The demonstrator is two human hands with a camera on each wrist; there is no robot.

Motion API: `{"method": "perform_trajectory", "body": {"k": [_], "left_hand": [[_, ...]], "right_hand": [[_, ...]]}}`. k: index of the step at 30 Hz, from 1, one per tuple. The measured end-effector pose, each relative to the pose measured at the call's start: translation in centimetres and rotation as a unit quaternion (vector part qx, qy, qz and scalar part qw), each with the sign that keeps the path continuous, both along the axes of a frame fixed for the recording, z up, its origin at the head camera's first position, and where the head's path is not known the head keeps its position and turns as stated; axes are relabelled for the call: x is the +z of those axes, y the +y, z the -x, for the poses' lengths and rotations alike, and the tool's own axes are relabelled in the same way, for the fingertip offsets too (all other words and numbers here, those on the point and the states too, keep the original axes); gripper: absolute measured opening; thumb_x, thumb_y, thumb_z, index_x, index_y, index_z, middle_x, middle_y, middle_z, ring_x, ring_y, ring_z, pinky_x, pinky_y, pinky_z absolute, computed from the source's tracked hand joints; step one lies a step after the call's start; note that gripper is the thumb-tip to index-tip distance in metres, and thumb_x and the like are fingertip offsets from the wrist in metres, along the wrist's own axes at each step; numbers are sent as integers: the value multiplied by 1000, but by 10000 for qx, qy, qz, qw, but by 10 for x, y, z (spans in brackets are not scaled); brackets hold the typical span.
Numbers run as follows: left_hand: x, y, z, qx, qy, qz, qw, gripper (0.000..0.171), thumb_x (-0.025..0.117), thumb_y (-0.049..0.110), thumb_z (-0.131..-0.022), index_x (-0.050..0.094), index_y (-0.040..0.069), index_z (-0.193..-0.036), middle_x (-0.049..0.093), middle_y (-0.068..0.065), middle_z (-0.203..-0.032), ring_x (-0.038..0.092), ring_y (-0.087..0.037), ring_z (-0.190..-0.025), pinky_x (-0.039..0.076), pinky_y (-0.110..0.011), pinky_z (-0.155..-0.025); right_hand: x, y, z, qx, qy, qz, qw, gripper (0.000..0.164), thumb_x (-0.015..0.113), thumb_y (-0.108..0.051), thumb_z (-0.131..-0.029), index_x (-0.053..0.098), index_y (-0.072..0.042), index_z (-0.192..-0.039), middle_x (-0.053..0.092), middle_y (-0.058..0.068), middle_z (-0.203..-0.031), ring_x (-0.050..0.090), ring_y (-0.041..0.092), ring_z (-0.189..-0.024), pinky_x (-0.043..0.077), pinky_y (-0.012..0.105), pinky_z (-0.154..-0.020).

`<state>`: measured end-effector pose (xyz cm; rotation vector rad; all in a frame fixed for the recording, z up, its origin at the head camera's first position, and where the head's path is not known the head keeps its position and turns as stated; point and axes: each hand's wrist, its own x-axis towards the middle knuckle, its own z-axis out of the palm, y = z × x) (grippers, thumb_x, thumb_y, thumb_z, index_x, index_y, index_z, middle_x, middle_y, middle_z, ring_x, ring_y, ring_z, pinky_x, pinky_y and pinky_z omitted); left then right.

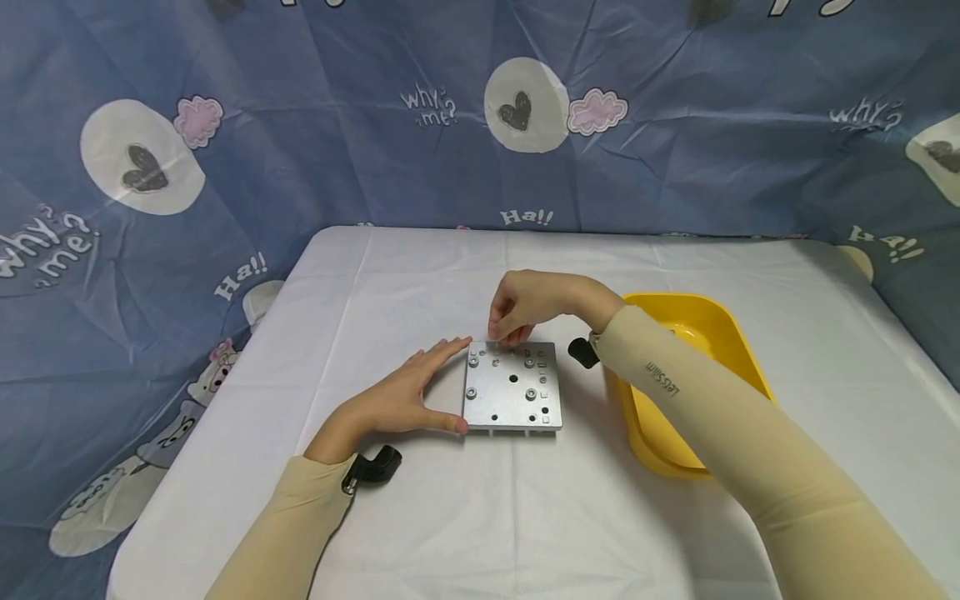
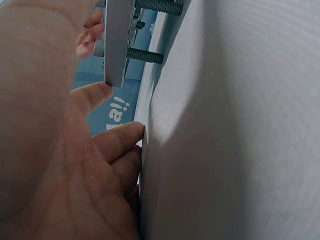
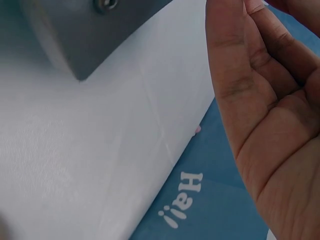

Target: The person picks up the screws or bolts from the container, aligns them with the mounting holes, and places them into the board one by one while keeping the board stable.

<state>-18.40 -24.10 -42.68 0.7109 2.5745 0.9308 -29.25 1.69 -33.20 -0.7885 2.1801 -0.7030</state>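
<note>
A silver metal plate [image 1: 491,408] with holes, socket-head bolts and several small fittings on top lies mid-table. Threaded bolts [image 2: 145,55] stick out beneath it and hold it above the cloth. My left hand [image 1: 401,396] is spread along its left side, with the index fingertip at the back left corner and the thumb at the front left one. Over the back edge, my right hand [image 1: 521,307] bends down with fingers curled and tips close together near the plate's top. Whatever may lie between those fingertips is hidden. In the right wrist view the plate's corner is apart from the palm.
To the right stands a yellow tray [image 1: 738,354], partly covered by my right forearm; a few small bits show inside. A white cloth [image 1: 420,533] covers the table. Behind it hangs a blue printed curtain [image 1: 300,67]. Each wrist wears a black camera mount [image 1: 378,465].
</note>
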Motion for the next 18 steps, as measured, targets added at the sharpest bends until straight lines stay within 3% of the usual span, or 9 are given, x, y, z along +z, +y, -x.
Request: {"method": "perform_trajectory", "body": {"k": [8, 18], "left_hand": [[-1, 0, 1, 2, 28, -17, 10000, 123, 95, 54, -77, 21, 32, -173, 19, -14, -181, 13, -40, -169, 7, -62, -138], [-2, 0, 1, -15, 83, -29, 10000, 123, 94, 57, -76, 20, 35, -173, 19, -13, -181, 13, -41, -168, 7, -62, -138]], "right_hand": [[2, 9, 1, -27, 28, 16, 10000, 16, 74, -14, -103, 79, 1, -105, 78, 8, -90, 74, 13, -79, 68, 31, -82], [9, 23, -1, -184, -18, 79, 9998, 18, 74, -13, -102, 77, 3, -110, 80, 17, -97, 76, 19, -83, 68, 33, -83]]}}
